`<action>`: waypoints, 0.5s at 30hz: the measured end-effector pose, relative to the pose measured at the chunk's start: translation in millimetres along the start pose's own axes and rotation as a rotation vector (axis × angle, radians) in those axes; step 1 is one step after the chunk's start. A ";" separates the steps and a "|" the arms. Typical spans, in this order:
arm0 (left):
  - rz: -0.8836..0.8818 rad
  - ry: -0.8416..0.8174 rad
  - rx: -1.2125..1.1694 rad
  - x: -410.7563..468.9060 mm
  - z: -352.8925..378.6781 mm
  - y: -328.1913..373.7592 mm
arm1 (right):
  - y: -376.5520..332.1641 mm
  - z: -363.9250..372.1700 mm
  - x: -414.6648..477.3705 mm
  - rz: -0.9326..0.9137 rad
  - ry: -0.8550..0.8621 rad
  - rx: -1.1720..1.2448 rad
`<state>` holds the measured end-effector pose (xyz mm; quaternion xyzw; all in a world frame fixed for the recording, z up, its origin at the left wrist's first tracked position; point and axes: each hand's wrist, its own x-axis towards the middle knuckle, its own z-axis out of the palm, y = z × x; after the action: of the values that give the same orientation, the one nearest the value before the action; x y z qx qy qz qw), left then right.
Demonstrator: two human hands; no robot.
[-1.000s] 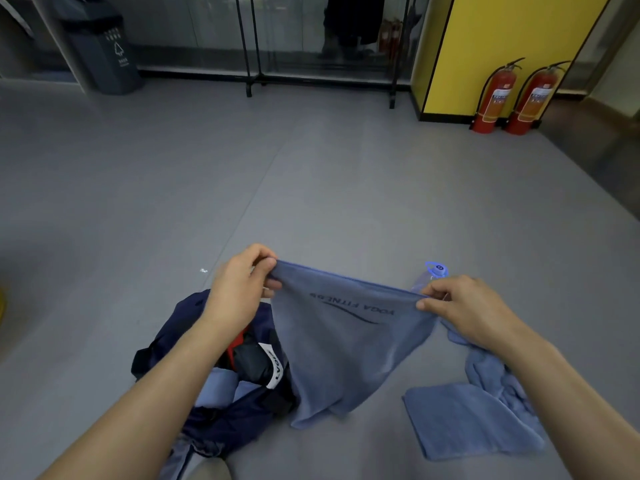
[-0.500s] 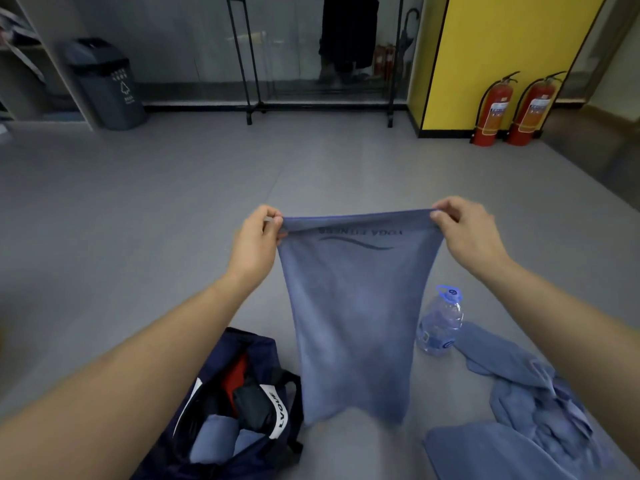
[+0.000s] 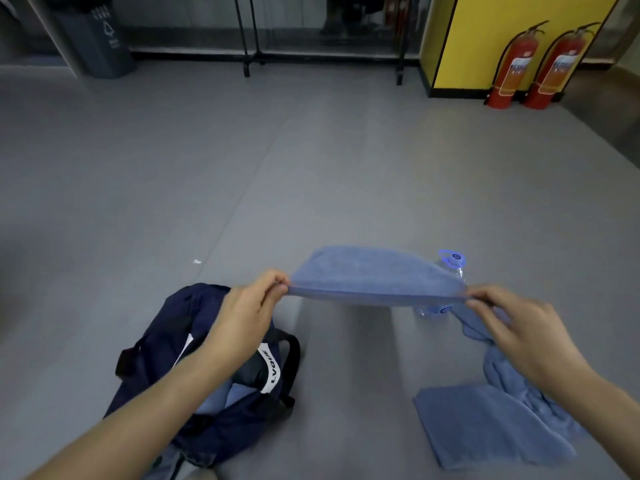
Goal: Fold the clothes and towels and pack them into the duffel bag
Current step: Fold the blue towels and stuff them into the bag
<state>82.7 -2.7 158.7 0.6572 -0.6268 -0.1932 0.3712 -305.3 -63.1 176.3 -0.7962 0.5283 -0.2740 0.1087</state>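
Right, both hands are up and the blue towel (image 3: 374, 277) is stretched flat between them, seen almost edge-on, with its far side bulging away from the person. Left hand (image 3: 249, 317) pinches the left corner, thumb and fingers closed tight on the hem. Right hand (image 3: 519, 330) does the same at the right corner, fingertips clamped on the cloth. The towel hangs in the air above the floor (image 3: 277, 168), touching nothing but the two hands.

Below the left forearm sits the navy duffel bag (image 3: 162, 337), mouth open, with a pale blue folded piece (image 3: 221, 396) showing inside and a white label (image 3: 272, 370) on its black strap. Over on the right, under the right wrist, a folded blue towel (image 3: 485, 427) lies flat on the floor, with a crumpled blue cloth (image 3: 502, 379) heaped against its far edge. A clear water bottle (image 3: 452, 259) with a blue cap peeks out just behind the held towel's right end.

Smooth grey flooring all round. At the back, a yellow wall panel (image 3: 502, 29) with two red fire extinguishers (image 3: 512, 67) standing before it, a black garment rack (image 3: 246, 36) against the glass, and a dark grey recycling bin (image 3: 100, 39) in the left corner.
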 end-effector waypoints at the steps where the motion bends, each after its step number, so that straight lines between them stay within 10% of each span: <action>1: -0.020 -0.039 0.015 -16.2 14.3 -13.6 | 10.8 17.3 -19.7 0.000 -0.059 0.012; 15: -0.288 -0.616 0.323 -195.1 193.0 -207.5 | 120.1 255.1 -220.1 0.076 -0.643 0.031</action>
<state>57.8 125.8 -159.5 0.6997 -0.6329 -0.3306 0.0259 -322.7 55.4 -160.8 -0.8200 0.4919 -0.0125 0.2924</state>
